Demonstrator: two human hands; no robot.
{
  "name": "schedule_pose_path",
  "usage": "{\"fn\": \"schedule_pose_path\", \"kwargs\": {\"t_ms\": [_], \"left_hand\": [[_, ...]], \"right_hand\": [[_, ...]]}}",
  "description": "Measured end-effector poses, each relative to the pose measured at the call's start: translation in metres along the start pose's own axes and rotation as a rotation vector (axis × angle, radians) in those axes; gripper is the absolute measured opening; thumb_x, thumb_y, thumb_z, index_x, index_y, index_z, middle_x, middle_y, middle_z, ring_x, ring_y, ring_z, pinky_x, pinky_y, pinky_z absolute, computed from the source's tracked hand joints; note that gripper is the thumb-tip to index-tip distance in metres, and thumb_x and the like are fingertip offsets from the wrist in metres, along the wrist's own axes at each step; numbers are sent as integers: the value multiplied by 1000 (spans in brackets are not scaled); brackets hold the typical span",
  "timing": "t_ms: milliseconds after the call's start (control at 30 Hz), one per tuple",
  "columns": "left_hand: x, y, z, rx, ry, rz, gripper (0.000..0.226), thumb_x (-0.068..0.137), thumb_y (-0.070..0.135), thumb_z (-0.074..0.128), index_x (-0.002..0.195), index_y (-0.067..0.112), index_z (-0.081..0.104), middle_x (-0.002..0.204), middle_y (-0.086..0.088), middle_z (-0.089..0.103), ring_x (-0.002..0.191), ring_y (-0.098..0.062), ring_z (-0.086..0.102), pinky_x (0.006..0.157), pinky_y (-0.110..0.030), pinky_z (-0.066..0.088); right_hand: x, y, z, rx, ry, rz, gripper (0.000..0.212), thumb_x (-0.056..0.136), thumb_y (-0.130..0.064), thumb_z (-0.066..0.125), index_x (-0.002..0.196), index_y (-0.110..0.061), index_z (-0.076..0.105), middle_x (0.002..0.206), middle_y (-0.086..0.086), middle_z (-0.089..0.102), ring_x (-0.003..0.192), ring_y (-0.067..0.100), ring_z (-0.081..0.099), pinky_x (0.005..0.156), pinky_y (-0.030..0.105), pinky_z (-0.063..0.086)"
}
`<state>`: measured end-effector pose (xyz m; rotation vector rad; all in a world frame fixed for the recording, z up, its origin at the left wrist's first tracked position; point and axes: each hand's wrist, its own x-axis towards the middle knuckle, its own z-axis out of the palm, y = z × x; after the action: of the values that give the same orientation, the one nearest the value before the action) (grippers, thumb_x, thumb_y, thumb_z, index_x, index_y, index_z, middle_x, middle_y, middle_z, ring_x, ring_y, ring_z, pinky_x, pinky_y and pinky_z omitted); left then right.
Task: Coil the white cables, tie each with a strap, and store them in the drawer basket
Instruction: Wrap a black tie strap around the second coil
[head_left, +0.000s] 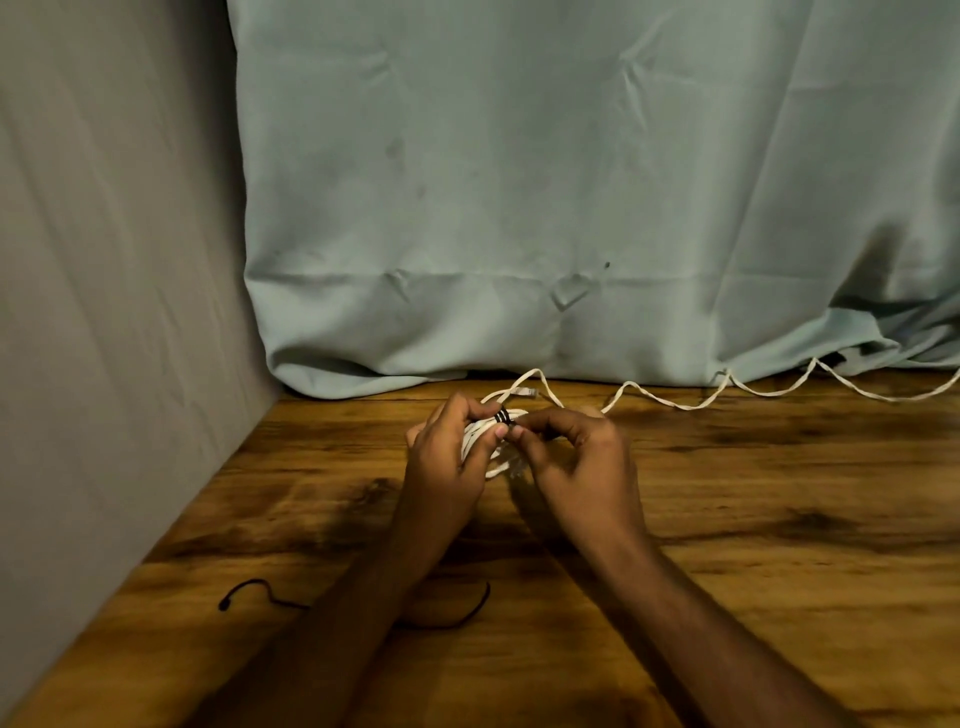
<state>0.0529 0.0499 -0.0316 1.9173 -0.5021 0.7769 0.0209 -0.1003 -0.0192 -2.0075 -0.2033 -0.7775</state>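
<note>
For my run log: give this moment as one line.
step: strapping coil | left hand: grips white cable coil | right hand: pinches black strap | second white cable: loose on table

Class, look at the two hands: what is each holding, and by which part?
The left hand grips the coiled white cable around its bundled loops. The right hand pinches the black strap wrapped around that coil.

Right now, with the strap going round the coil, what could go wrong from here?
1. The black strap looks only partly wrapped; if the right hand slips, the coiled white cable in the left hand may spring loose.
2. A second white cable lies uncoiled close behind and could snag.
3. No drawer basket is in view.
</note>
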Motion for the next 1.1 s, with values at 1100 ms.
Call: {"fn": "schedule_pose_path", "kwargs": {"t_ms": [1100], "left_hand": [[0, 2, 7, -396, -93, -268, 12, 100, 17, 57, 103, 10, 66, 80, -9, 71, 76, -21, 68, 72, -47, 56]], "right_hand": [[-3, 2, 8, 159, 117, 104, 17, 93, -16, 78, 96, -33, 79, 99, -9, 73, 93, 2, 68, 86, 32, 58]]}}
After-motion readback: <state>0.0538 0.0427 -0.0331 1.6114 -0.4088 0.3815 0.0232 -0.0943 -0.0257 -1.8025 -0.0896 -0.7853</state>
